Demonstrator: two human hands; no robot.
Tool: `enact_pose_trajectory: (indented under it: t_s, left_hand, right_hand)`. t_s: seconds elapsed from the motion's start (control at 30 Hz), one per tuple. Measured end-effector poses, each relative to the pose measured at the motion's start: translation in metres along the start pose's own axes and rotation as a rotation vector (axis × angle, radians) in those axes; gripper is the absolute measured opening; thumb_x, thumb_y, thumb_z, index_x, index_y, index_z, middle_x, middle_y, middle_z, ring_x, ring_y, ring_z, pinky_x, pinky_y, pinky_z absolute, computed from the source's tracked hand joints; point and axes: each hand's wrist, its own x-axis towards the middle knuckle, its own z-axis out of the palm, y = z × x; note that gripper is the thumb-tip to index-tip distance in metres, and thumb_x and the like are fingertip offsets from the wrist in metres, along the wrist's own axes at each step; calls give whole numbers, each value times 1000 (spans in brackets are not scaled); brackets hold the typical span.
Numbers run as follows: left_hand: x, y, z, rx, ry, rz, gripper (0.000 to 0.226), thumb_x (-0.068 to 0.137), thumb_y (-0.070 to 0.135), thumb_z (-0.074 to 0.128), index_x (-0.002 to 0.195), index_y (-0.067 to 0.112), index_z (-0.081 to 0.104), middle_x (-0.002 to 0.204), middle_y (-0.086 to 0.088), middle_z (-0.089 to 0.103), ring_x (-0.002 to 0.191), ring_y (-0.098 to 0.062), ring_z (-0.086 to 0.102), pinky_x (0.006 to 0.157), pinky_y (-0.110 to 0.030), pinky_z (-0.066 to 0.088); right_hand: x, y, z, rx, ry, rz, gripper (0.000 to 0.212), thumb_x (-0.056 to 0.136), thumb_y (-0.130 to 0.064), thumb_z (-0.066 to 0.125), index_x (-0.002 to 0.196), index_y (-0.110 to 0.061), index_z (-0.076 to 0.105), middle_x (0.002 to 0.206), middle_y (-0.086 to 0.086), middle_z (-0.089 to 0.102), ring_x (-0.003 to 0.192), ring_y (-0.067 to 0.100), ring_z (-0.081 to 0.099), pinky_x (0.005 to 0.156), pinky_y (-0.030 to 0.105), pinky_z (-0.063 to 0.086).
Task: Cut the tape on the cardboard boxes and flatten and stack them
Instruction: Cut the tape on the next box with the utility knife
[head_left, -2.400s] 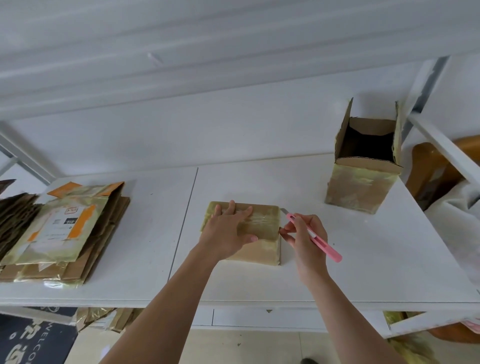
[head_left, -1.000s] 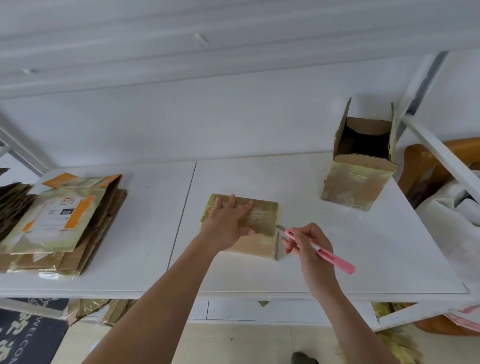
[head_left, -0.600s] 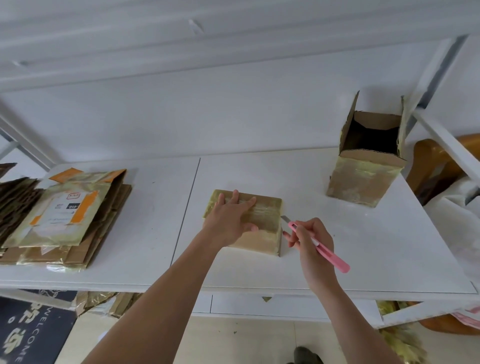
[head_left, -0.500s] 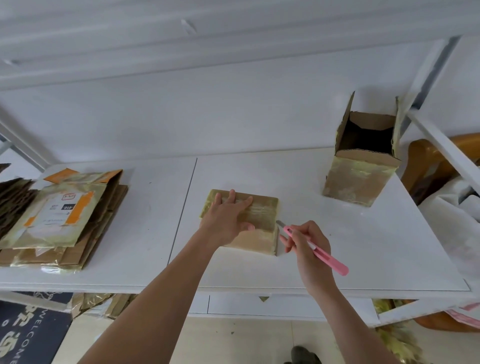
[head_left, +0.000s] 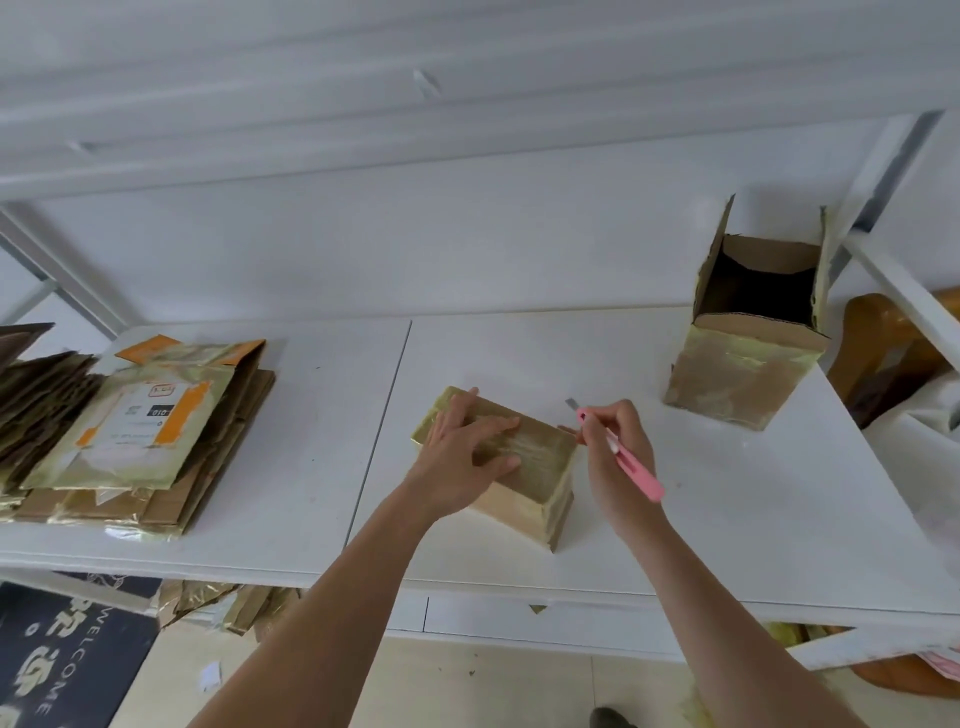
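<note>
A small taped cardboard box (head_left: 540, 467) lies on the white table (head_left: 727, 519), turned so one corner faces me. My left hand (head_left: 465, 452) presses flat on its top. My right hand (head_left: 615, 457) grips a pink utility knife (head_left: 631, 467) at the box's far right corner, its short blade (head_left: 571, 402) pointing away from me above the table. A taller cardboard box (head_left: 748, 338) stands open-topped at the back right. A stack of flattened boxes (head_left: 140, 436) lies on the left.
More flattened cardboard (head_left: 36, 395) lies at the far left edge. A white slanted frame bar (head_left: 904, 296) crosses at the right, with a brown object (head_left: 883, 353) behind it. Cardboard scraps (head_left: 218, 603) and a dark welcome mat (head_left: 57, 654) lie on the floor below.
The small box has turned on the table, with one corner now toward me. My right hand with the knife has moved from the box's near right side up to its far right corner.
</note>
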Motion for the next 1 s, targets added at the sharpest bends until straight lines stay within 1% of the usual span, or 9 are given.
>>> enact_pose_trajectory:
  t_s: [0.1, 0.23, 0.37, 0.43, 0.5, 0.57, 0.67, 0.8, 1.0]
  left_hand:
    - [-7, 3, -1, -56, 155, -206, 75, 76, 45, 78, 139, 52, 38, 148, 11, 5, 140, -16, 1, 118, -44, 20]
    - [-8, 13, -9, -93, 92, -386, 97, 73, 30, 83, 151, 36, 25, 143, -3, 9, 136, -24, 10, 113, -42, 31]
    - [-9, 29, 0, -84, 44, -490, 86, 79, 57, 67, 150, 48, 18, 157, -5, -15, 142, -40, 5, 115, -53, 26]
    - [-10, 34, 12, 30, 49, -512, 99, 74, 66, 69, 150, 50, 8, 157, -10, -23, 139, -46, 14, 113, -52, 25]
    - [-11, 36, 16, 170, 68, -468, 108, 73, 51, 77, 150, 47, 3, 157, -15, -15, 134, -43, 25, 108, -50, 27]
    - [-8, 32, 13, 220, 40, -281, 111, 70, 28, 80, 151, 42, 6, 159, -8, 2, 135, -37, 27, 109, -50, 26]
    - [-4, 23, 0, 201, -112, 27, 99, 72, 0, 69, 147, 44, 22, 157, 4, 24, 146, -19, 20, 120, -49, 0]
    - [-3, 7, -5, 42, -85, 78, 67, 83, 23, 75, 138, 47, 45, 164, 3, 6, 150, -8, -5, 118, -36, -16]
    - [-5, 4, -1, 46, -59, 109, 62, 84, 31, 74, 137, 49, 46, 164, 4, 8, 150, -7, -4, 118, -33, -14]
  right_hand:
    - [-17, 6, 7, -97, 88, -107, 14, 101, -16, 50, 92, -5, 49, 76, 3, 57, 63, 11, 55, 55, 23, 44]
    - [-37, 6, 11, -67, 127, -152, 12, 98, -20, 51, 92, -10, 52, 75, 3, 63, 66, 11, 64, 55, 26, 51]
    - [-44, 8, 8, 128, -32, -34, 11, 101, -21, 52, 91, -17, 52, 69, 4, 68, 61, 20, 73, 67, 23, 55]
    - [-48, 10, 9, 105, -75, -29, 12, 99, -31, 51, 90, -23, 52, 67, 5, 70, 60, 19, 73, 69, 19, 54]
    - [-47, 13, 8, 108, 1, -24, 11, 99, -29, 52, 90, -23, 53, 68, 4, 70, 62, 19, 73, 69, 22, 54]
    - [-40, 15, 2, 116, 97, -19, 12, 101, -17, 52, 89, -20, 54, 73, 3, 69, 66, 19, 73, 68, 26, 54]
    - [-23, 13, -12, 144, 160, -8, 14, 100, -6, 51, 90, -14, 55, 84, 3, 68, 81, 18, 71, 75, 24, 53]
    - [-10, 11, -15, 243, 78, 88, 11, 99, -3, 51, 88, -4, 53, 84, 14, 67, 86, 23, 70, 80, 27, 54]
    - [-10, 11, -5, 338, 65, 189, 13, 98, -1, 53, 85, -1, 54, 81, 17, 64, 76, 20, 67, 76, 25, 55]
